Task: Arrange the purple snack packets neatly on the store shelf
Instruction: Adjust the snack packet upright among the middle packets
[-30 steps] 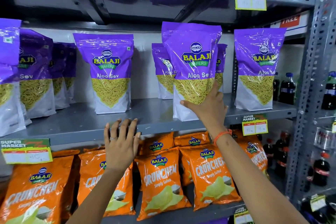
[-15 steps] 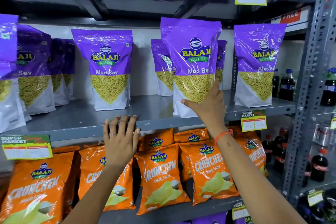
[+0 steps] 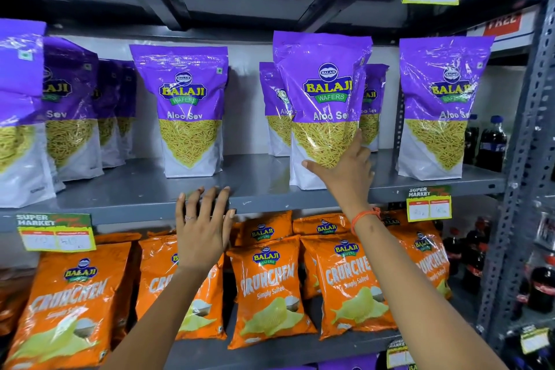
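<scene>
The purple Aloo Sev packet [image 3: 322,105] under my right grip [image 3: 345,172] stood upright near the front edge of the grey shelf [image 3: 261,180], purple above, a clear window of yellow sev in the middle and white at its base. Two more packets [image 3: 274,108] stood just behind it, partly hidden. Another [image 3: 184,108] stood upright to its left, one [image 3: 441,105] to its right, and a crowded group [image 3: 69,105] filled the shelf's far left.
</scene>
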`<act>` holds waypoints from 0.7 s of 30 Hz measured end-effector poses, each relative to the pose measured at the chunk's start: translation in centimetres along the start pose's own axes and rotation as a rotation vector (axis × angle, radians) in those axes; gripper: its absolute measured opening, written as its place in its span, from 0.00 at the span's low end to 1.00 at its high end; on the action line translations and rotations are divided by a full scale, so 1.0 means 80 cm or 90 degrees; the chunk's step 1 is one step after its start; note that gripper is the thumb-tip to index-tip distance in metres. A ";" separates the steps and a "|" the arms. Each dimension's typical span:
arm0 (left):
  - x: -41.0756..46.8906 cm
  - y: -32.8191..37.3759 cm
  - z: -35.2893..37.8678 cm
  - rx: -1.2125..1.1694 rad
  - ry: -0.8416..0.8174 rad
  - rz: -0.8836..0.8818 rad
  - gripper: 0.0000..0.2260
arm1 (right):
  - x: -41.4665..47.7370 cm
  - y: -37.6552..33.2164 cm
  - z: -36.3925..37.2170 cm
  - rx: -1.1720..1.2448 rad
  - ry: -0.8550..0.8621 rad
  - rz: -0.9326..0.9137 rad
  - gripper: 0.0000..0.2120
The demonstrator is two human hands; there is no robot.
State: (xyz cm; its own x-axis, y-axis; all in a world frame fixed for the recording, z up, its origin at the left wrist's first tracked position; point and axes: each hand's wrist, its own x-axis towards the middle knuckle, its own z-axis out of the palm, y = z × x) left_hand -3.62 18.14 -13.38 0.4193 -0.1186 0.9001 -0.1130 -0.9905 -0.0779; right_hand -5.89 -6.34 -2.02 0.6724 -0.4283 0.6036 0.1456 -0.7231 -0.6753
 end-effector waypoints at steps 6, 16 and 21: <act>-0.001 0.002 0.000 0.021 -0.013 -0.014 0.21 | 0.006 0.006 0.007 0.009 -0.009 -0.005 0.57; -0.003 0.000 0.004 0.028 -0.004 -0.013 0.20 | -0.011 0.018 0.015 -0.049 0.078 -0.067 0.52; -0.002 0.001 -0.005 0.026 -0.021 -0.008 0.20 | -0.069 0.005 0.035 -0.044 0.155 -0.226 0.34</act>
State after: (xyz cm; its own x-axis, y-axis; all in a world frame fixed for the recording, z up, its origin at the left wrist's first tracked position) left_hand -4.08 18.10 -13.36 0.4501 -0.1080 0.8864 -0.0716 -0.9938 -0.0847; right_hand -7.47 -2.76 -6.83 0.3971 -0.2557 0.8814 0.2823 -0.8798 -0.3824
